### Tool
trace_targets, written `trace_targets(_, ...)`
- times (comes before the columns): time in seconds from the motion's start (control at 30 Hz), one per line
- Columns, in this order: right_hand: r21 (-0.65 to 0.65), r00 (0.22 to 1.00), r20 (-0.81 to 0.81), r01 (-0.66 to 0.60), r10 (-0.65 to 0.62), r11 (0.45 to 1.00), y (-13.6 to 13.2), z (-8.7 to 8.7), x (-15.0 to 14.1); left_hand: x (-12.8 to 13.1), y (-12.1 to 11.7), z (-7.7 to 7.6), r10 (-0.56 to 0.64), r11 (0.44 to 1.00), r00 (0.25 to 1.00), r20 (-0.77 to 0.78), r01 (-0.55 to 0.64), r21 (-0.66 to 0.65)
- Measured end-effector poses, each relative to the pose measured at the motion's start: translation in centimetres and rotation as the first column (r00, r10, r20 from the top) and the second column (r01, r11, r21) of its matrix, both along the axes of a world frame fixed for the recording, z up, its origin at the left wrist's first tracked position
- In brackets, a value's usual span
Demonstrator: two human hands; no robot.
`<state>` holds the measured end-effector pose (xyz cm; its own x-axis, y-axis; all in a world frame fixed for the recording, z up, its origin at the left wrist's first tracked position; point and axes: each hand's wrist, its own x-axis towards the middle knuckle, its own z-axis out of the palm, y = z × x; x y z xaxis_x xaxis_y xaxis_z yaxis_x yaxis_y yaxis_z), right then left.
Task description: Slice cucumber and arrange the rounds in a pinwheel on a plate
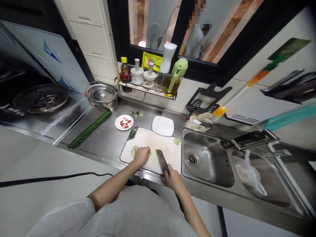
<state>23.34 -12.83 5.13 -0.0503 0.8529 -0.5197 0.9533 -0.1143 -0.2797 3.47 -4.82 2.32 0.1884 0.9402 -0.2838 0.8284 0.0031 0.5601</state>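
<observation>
On the white board (153,142), I observed my right hand (172,176) gripping the knife (162,161) and my left hand (142,156), fingers curled, beside cucumber slices (134,150) at left.

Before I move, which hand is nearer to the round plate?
Left. The left hand is over the cutting board, nearside and right of the round plate; the right hand, gripping the knife, is farther right, near the board's near edge.
</observation>
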Motion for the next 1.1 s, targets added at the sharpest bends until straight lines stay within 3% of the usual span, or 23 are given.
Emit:
trace_targets(0.17,0.000,1.000,0.008,-0.011,0.011,1.000,0.6,-0.5,0.1,-2.6,-1.7,0.8,0.114,0.993,0.991,0.073,-0.112,-0.022)
trace_targets(0.4,0.004,1.000,0.001,-0.009,0.009,1.000,1.1,-0.3,0.1,-6.4,-1.7,-0.7,0.231,0.971,0.972,-0.036,-0.233,-0.055)
trace_targets(0.6,0.015,0.999,-0.022,0.025,-0.025,1.000,1.5,-1.1,0.7,-7.0,-1.5,-1.9,0.256,0.966,0.960,-0.112,-0.250,0.062)
trace_targets(0.73,0.029,0.997,-0.047,0.054,-0.053,0.998,1.8,-1.4,1.2,-6.8,-1.4,-2.7,0.291,0.954,0.953,-0.082,-0.283,0.097)
trace_targets(0.97,0.072,0.983,-0.097,0.164,-0.156,0.984,2.7,-2.4,2.9,-7.0,2.1,-2.0,0.438,0.888,0.898,0.043,-0.439,0.136)
trace_targets(1.1,0.072,0.967,-0.068,0.251,-0.247,0.965,3.2,-2.4,3.9,-5.4,5.8,-1.4,0.388,0.902,0.917,0.088,-0.398,0.169)
